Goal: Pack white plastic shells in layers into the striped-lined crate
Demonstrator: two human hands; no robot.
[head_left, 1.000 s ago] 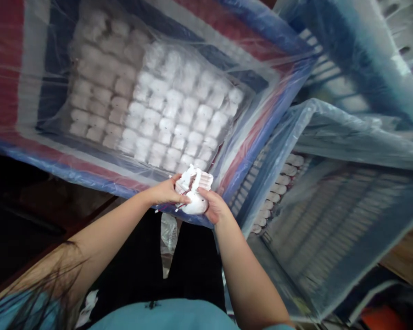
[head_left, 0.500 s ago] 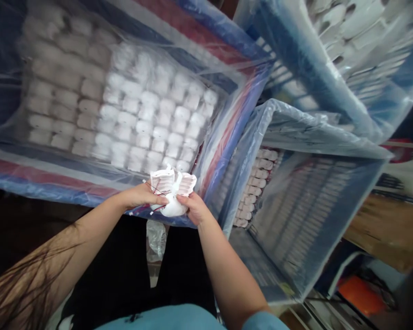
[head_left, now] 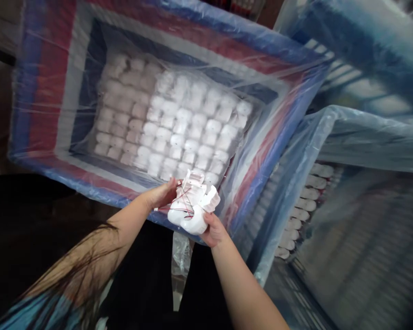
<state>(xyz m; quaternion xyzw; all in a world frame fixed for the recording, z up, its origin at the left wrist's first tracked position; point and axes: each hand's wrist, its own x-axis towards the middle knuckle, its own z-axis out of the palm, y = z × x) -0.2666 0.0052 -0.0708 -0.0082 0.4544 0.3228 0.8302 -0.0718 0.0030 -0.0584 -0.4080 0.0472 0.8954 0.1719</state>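
Two white moulded plastic shells with thin red and dark wires are held between my hands, over the near edge of a large crate. My left hand grips their left side, its thumb near the wires. My right hand closes around the lower right shell, thumb on top. The ribbed hollow inside of the upper parts faces up. Below them, the plastic-lined crate, striped blue, red and white, holds rows of similar white pieces.
A second lined crate stands to the right, with a row of white pieces along its left side. Another blue crate sits behind it at the upper right. A clear plastic bag hangs below the near edge, between my legs.
My view has swung left, so the crates appear further right. The white shells have spread apart and turned in my hands, and their wires now lie across them.
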